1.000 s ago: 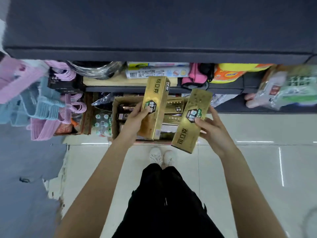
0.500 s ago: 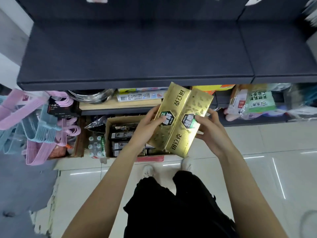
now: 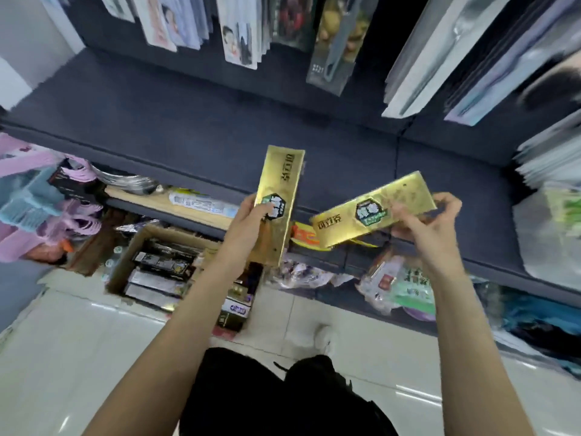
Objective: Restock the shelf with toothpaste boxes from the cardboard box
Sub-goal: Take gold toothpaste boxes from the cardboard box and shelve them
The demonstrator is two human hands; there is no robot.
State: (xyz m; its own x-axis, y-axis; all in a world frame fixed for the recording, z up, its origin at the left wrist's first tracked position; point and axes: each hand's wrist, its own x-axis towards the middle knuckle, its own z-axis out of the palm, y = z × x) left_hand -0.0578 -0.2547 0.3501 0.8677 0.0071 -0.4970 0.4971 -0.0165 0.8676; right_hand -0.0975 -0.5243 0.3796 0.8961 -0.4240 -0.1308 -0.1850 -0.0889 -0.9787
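The left hand [image 3: 251, 220] has its fingers [image 3: 263, 209] closed around the lower middle of a gold toothpaste box [image 3: 278, 202], thumb across the hexagonal label, and holds it nearly upright with its top end over the front edge of the dark shelf [image 3: 188, 121]. The right hand [image 3: 430, 221] grips a second gold toothpaste box [image 3: 371, 209] at its right end, fingers curled over the top edge; this box lies tilted, almost crosswise, its left end lower. The two boxes are apart, with a gap between them. Both are held in the air just in front of the shelf, whose top is bare below them. Down on the tiled floor [image 3: 78, 357], left of the left forearm, the open cardboard box [image 3: 132, 256] holds more packs lying flat. Pink and blue hangers [image 3: 34, 196] sit at the far left, blurred.
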